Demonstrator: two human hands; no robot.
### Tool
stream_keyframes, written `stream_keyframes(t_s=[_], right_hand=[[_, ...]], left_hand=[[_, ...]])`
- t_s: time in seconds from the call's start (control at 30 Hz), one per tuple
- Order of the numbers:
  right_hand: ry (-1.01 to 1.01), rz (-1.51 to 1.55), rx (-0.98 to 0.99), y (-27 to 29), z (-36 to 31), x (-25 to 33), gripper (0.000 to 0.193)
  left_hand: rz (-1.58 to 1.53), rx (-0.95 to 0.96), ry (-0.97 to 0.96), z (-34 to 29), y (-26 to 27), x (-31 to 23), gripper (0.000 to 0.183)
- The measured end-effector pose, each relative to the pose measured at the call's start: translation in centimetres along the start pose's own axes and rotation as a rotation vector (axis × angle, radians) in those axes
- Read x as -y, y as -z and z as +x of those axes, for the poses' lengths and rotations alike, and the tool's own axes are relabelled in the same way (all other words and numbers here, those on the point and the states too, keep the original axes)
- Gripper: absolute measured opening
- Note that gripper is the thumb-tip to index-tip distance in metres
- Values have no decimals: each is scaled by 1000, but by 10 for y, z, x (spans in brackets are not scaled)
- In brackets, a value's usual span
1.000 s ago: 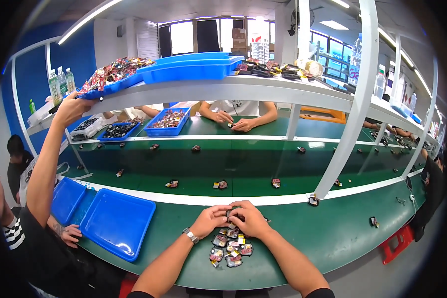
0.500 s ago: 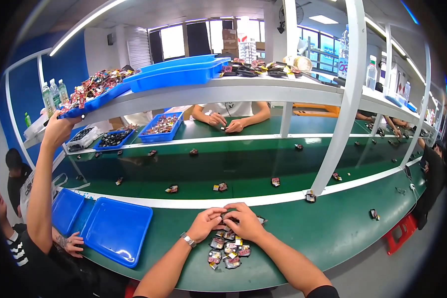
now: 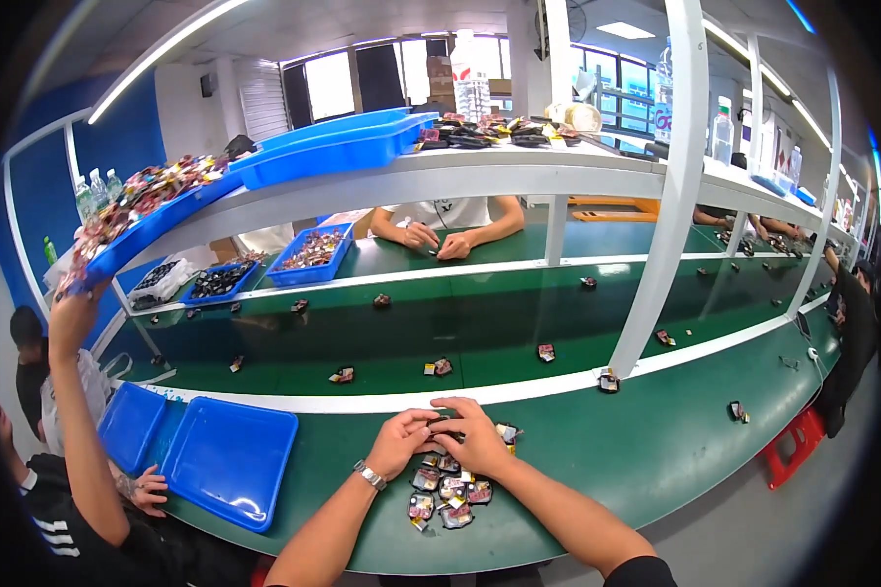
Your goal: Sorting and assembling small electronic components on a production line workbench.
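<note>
On the green work surface, my left hand (image 3: 404, 442), with a metal watch at its wrist, and my right hand (image 3: 472, 437) meet with fingers bent inward. Between them they grip a small dark item (image 3: 446, 431), mostly covered by the fingers, so its kind is hidden. Just below my hands lies a cluster of small black packets (image 3: 451, 487) with pink, white and yellow labels. Another labelled packet (image 3: 508, 433) rests beside my right hand's outer edge.
Two blue trays (image 3: 230, 462) lie to the left. A neighbour's raised arm (image 3: 78, 362) supports a heaped blue tray (image 3: 157, 225) at the shelf (image 3: 519, 176). Scattered packets (image 3: 440, 367) lie on the dark green belt (image 3: 480, 323). A person's hands (image 3: 439, 241) work opposite.
The neighbour's heaped tray has tipped down and outward at the left, its arm following. My hands stay together over the cluster, my right shifting slightly and uncovering more of the packet beside it.
</note>
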State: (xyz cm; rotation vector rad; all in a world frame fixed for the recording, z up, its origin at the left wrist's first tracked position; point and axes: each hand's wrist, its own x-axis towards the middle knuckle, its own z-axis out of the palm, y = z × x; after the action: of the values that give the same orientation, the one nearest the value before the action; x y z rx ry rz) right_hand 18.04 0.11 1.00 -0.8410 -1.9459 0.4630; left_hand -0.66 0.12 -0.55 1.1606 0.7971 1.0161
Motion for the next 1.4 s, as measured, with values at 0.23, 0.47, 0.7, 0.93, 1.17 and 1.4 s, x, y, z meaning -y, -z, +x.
stream_keyframes(t_s=[0.23,0.47,0.7,0.93,1.17,1.4], right_hand=[[52,-56,-79,0,-1,2,15],[41,-14,-106,-4,-3,-1,16],[54,-22,-74,-5,3,3,16],[30,-33,-118,0,6,17,15],[191,-209,-107,2,5,7,16],[169,-281,-74,-4,3,12,20]], left_hand=[[-89,11,-3,0,4,-1,28],[-131,19,-37,2,3,3,26],[-69,-41,-57,3,1,3,27],[-75,-23,-17,0,2,4,30],[-66,-35,8,3,-6,0,28],[-55,-36,2,1,0,0,29]])
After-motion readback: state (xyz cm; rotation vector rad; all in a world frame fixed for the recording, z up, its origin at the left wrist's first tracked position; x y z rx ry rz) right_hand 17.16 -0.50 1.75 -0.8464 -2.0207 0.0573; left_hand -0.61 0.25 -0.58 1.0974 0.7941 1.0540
